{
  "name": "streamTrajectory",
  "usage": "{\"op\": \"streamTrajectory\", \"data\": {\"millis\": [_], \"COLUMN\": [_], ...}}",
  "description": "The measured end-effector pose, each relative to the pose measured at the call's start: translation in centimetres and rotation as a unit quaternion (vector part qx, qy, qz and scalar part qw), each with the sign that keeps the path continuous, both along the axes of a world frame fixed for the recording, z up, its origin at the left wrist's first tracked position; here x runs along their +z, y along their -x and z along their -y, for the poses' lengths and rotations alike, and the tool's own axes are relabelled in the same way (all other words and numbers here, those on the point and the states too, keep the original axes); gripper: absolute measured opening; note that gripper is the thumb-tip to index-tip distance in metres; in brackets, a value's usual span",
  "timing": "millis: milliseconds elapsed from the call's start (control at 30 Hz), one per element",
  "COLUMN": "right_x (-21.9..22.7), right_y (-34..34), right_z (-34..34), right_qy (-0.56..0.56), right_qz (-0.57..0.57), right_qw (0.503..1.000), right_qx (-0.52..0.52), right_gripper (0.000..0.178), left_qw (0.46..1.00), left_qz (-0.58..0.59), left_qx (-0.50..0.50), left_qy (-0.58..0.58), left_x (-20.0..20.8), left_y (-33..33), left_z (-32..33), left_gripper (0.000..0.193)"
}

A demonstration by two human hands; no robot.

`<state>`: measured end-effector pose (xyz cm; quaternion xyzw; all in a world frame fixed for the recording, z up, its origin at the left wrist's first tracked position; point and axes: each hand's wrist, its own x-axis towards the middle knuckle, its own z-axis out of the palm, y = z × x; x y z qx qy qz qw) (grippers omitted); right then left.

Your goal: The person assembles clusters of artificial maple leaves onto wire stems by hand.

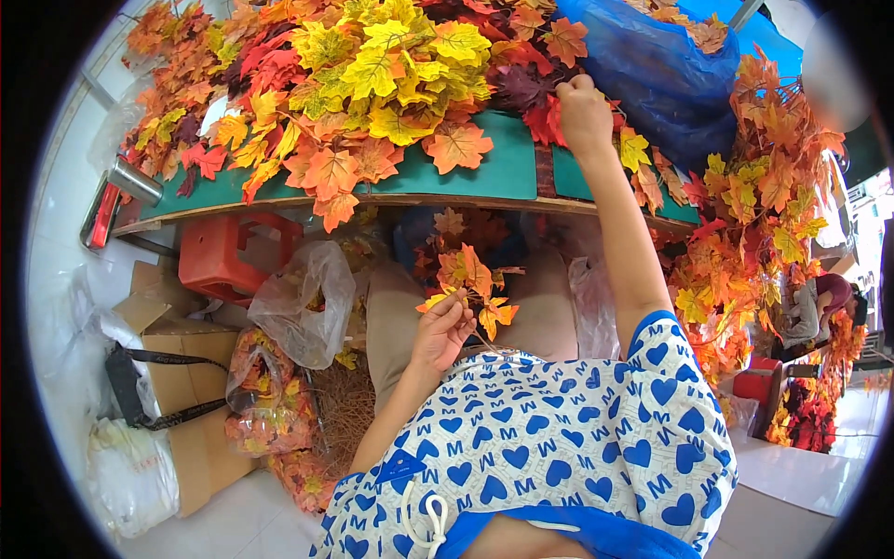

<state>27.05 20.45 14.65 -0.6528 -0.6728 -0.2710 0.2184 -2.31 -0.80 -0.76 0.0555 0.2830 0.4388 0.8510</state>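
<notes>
My left hand (445,331) is closed in a pinch above my lap. It holds a sprig of artificial maple leaves (472,277) in orange and yellow. My right arm stretches forward over the green table (503,154). At its far end my right hand (585,116) is closed among the leaves, beside red leaves (547,119) and dark purple ones (523,86). What its fingers grip, if anything, is hidden. A large heap of yellow leaves (377,70) lies on the table left of that hand, with orange leaves (332,172) hanging over the near edge.
A blue plastic bag (652,84) lies right of my right hand. Leaf garlands (764,205) hang at the table's right end. Below on the left are a red stool (233,256), cardboard boxes (200,391) and bagged leaves (270,401). Another person (819,307) is at the far right.
</notes>
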Motion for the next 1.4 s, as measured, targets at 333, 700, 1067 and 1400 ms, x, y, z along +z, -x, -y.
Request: {"op": "streamTrajectory", "data": {"millis": [333,700,1067,1400], "right_x": [1.7,-11.0,-10.8,-11.3], "right_y": [2.6,16.5,15.8,16.0], "right_z": [3.3,19.3,19.7,20.3], "right_qy": [-0.085,0.16,0.178,0.14], "right_qz": [-0.752,-0.832,-0.844,-0.877], "right_qw": [0.604,0.501,0.471,0.429], "right_qx": [0.249,0.178,0.183,0.163], "right_gripper": [0.011,0.009,0.01,0.01], "left_qw": [0.997,0.982,0.981,0.98], "left_qz": [-0.027,-0.083,-0.111,-0.115], "left_qx": [0.074,0.153,0.118,0.131], "left_qy": [-0.012,-0.067,-0.102,-0.097], "left_x": [1.2,2.5,2.4,1.7], "left_y": [0.3,-1.1,-2.0,-1.8], "left_z": [-0.2,-1.5,-1.3,-1.1], "left_gripper": [0.022,0.022,0.027,0.026]}}
